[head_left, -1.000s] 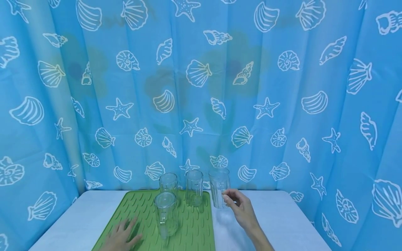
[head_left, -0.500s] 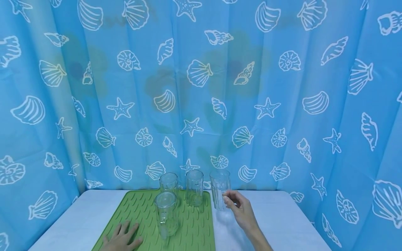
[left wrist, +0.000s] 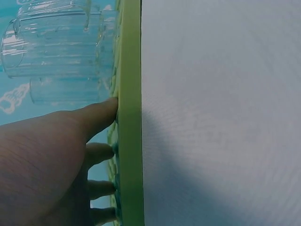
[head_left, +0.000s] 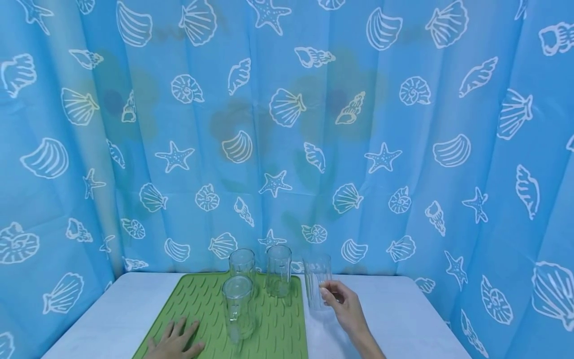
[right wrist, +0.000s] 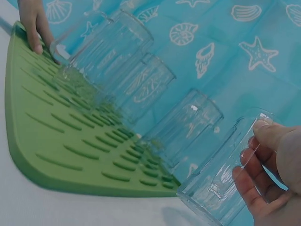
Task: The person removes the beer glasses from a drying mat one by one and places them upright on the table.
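Observation:
My right hand (head_left: 347, 309) grips a clear glass mug (head_left: 317, 279) at its right side, just beyond the right edge of the green ridged mat (head_left: 282, 334). In the right wrist view, thumb and curled fingers (right wrist: 249, 188) hold that mug (right wrist: 221, 174) near its rim and side, its base close over the white table. Three more clear glass vessels stand upright on the mat: a mug (head_left: 237, 309) in front, one glass (head_left: 242, 264) behind it, another (head_left: 278, 271) at back right. My left hand (head_left: 172, 344) rests on the mat's front left with fingers spread.
A white-covered table (head_left: 385, 319) extends on both sides of the mat. Behind it hangs a blue curtain (head_left: 287, 149) with white shells and starfish, close to the table's back edge. The front mug stands to the right of the left hand.
The right hand has brought its mug lower and slightly nearer, alongside the mat. The left hand has settled onto the mat with little other movement. The standing glasses stay in place.

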Demonstrator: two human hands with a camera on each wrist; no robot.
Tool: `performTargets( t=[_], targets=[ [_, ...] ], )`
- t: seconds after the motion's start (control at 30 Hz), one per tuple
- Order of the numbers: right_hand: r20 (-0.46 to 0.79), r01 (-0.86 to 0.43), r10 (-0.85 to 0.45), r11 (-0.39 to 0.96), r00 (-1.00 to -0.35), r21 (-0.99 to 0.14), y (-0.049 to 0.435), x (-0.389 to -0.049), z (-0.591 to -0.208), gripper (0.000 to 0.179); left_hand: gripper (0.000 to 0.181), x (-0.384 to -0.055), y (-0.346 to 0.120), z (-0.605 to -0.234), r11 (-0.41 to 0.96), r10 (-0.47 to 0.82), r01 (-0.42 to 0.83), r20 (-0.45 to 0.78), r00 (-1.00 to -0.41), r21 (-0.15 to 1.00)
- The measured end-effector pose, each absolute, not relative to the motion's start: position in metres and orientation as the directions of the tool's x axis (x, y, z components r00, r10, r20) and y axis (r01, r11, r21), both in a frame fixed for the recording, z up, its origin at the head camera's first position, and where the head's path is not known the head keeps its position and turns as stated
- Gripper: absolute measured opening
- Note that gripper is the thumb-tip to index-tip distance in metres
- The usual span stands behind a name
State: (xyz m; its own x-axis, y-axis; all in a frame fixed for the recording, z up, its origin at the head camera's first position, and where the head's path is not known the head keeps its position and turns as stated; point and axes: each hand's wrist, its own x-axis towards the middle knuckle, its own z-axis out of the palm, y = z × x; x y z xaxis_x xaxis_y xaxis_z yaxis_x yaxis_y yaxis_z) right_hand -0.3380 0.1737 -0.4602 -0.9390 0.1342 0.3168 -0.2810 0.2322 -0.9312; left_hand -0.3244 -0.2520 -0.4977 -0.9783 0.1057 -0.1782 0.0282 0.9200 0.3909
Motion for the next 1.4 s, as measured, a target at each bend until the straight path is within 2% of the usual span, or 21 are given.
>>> performTargets(
  t=[0.47, 0.97, 1.4],
  targets=[
    [0.28, -0.242, 0.143, 0.237, -0.949, -0.941, 0.173, -0.343, -0.472, 0.028, 0.094, -0.326, -0.253, -0.5, 0.918, 0.105, 0.027, -0.178, -0.978, 0.395],
    [0.279, -0.254, 0.096, 0.212, -0.956, -0.944, 0.177, -0.345, -0.481, 0.018, 0.096, -0.325, -0.251, -0.498, 0.929, 0.099, 0.023, -0.188, -0.977, 0.37],
    [0.267, -0.251, 0.042, 0.232, -0.963, -0.94, 0.184, -0.355, -0.486, 0.029, 0.097, -0.324, -0.251, -0.498, 0.926, 0.101, 0.029, -0.174, -0.979, 0.375]
  ],
)
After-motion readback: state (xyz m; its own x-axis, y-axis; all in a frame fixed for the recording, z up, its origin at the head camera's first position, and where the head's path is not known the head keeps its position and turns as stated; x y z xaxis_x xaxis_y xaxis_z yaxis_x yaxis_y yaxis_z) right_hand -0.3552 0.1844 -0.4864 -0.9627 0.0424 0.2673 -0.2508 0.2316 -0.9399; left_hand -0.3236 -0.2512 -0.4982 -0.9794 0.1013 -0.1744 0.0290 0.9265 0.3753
